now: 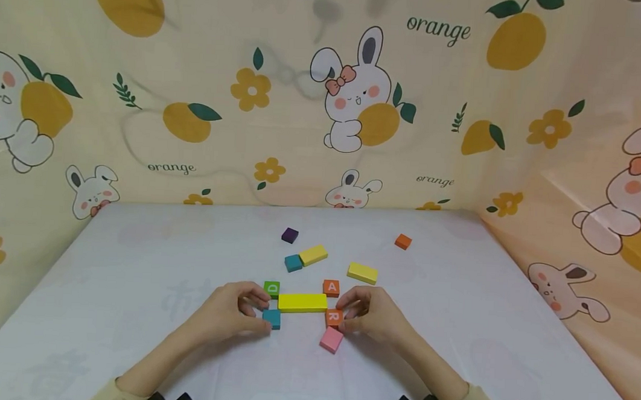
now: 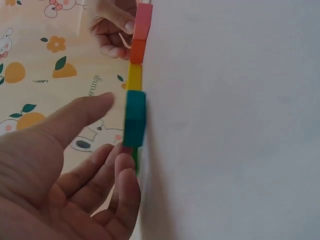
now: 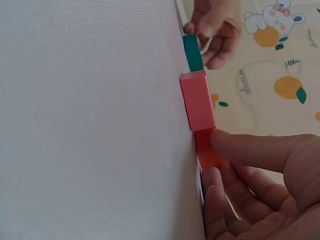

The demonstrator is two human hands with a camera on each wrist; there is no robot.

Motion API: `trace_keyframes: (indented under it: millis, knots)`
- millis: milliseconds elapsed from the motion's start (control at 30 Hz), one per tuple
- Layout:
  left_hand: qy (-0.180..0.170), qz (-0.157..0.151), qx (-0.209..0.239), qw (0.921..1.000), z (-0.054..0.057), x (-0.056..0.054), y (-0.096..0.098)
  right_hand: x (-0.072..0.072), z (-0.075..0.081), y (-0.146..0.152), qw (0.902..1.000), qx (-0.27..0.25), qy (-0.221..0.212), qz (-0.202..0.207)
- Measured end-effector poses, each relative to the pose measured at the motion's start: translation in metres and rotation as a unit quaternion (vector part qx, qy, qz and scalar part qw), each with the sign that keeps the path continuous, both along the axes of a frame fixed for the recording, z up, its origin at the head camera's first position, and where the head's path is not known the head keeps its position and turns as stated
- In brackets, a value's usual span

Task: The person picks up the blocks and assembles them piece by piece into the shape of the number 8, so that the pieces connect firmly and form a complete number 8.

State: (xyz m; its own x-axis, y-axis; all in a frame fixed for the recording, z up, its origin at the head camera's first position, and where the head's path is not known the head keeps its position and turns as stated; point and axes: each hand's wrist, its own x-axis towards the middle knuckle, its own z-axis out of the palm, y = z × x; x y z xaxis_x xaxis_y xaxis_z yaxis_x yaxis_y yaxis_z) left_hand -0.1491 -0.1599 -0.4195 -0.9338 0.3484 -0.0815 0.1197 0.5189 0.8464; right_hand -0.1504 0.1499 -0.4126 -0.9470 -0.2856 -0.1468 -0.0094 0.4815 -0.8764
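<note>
In the head view a long yellow block (image 1: 302, 303) lies between small blocks at its corners. A green letter block (image 1: 271, 289) and a teal block (image 1: 272, 319) are at its left end, an orange A block (image 1: 331, 288) and an orange R block (image 1: 333, 318) at its right. My left hand (image 1: 241, 309) is beside the teal block; in the left wrist view its thumb (image 2: 102, 102) stands apart from that block, fingers near its lower end. With thumb and fingertips, my right hand (image 1: 371, 313) holds the R block. A pink block (image 1: 332, 340) lies just in front of it.
Farther back on the white table (image 1: 447, 279) are a purple block (image 1: 289, 235), a small orange block (image 1: 403, 242), another teal block (image 1: 293, 263) against a yellow block (image 1: 313, 256), and one more yellow block (image 1: 362, 273). A printed curtain (image 1: 280, 137) stands behind the table.
</note>
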Motion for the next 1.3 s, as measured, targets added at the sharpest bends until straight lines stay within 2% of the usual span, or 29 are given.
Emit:
trace_keyframes:
  millis: [233,333,467,667,867,1000,1300]
  knots:
    - [0.021,0.039,0.023,0.9988,0.013,-0.004,-0.007,-0.001,0.000,0.000,1.0000,0.002,-0.005,-0.008]
    - [0.045,0.048,0.019,0.9977,0.019,-0.009,-0.011,-0.002,-0.001,-0.001,0.9999,0.004,-0.007,-0.006]
    - [0.085,0.052,0.007,0.9950,0.025,-0.021,-0.012,-0.005,-0.001,-0.003,1.0000,0.006,-0.005,-0.005]
    - [0.106,0.041,-0.012,0.9935,0.028,-0.044,-0.005,-0.005,-0.001,-0.003,0.9999,0.009,-0.003,-0.012]
    - [0.092,0.022,-0.003,0.9955,0.021,-0.066,0.002,-0.001,-0.002,0.000,0.9998,0.018,-0.004,-0.012]
    - [0.070,0.025,-0.008,0.9972,0.016,-0.079,0.008,0.000,-0.002,0.002,0.9998,0.012,-0.009,-0.013]
    - [0.046,0.027,-0.020,0.9984,0.013,-0.095,0.022,-0.001,-0.001,0.002,0.9999,0.005,-0.009,0.000]
